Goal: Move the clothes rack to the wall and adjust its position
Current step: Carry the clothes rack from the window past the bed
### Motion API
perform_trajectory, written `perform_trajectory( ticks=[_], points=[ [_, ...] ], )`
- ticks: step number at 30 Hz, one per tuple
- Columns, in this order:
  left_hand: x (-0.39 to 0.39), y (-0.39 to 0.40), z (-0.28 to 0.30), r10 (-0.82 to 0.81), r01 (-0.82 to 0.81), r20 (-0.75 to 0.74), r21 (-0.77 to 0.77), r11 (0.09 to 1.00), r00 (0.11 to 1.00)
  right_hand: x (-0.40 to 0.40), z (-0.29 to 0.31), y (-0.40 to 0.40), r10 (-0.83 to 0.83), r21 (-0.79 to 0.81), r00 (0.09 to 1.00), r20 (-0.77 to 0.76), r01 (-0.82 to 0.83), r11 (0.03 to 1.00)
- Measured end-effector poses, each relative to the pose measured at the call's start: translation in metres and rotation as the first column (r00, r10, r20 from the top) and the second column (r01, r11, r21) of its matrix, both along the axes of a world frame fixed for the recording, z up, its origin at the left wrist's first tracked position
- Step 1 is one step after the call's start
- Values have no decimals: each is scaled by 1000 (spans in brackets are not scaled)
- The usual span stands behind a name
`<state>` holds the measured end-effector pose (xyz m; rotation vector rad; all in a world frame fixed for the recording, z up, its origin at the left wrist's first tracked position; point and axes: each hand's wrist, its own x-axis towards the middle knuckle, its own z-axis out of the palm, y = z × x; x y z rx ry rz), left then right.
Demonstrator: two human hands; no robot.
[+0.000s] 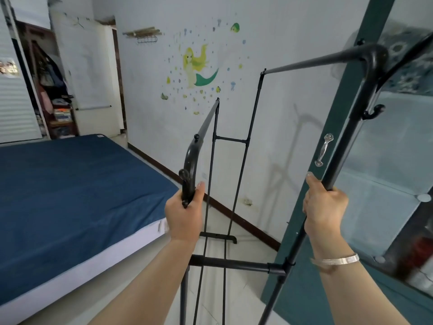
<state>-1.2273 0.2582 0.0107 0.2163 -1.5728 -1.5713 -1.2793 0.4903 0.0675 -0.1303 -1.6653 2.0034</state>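
A bare black metal clothes rack with two hanging bars stands in front of me, in the gap between the bed and a green door. My left hand grips the curved near-left post of the rack just below its knob. My right hand grips the taller near-right post below a hook. The far end of the rack is close to the white wall that bears a mermaid sticker; its far foot rests on the floor near the skirting board.
A bed with a blue sheet fills the left side. A green door with a clear handle and translucent storage cubes stand on the right. An open wardrobe is at the far left, and a wall shelf hangs high.
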Motion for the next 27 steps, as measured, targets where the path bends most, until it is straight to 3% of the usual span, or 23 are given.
perform_trajectory(
  ticks=[16,27],
  points=[
    [-130,92,12,152,-154,30,45,987,988,-168,7,75,186,-31,982,-38,-188,982],
    [-177,115,10,224,-226,47,38,973,973,-238,1,91,262,13,964,-34,-262,965]
  ],
)
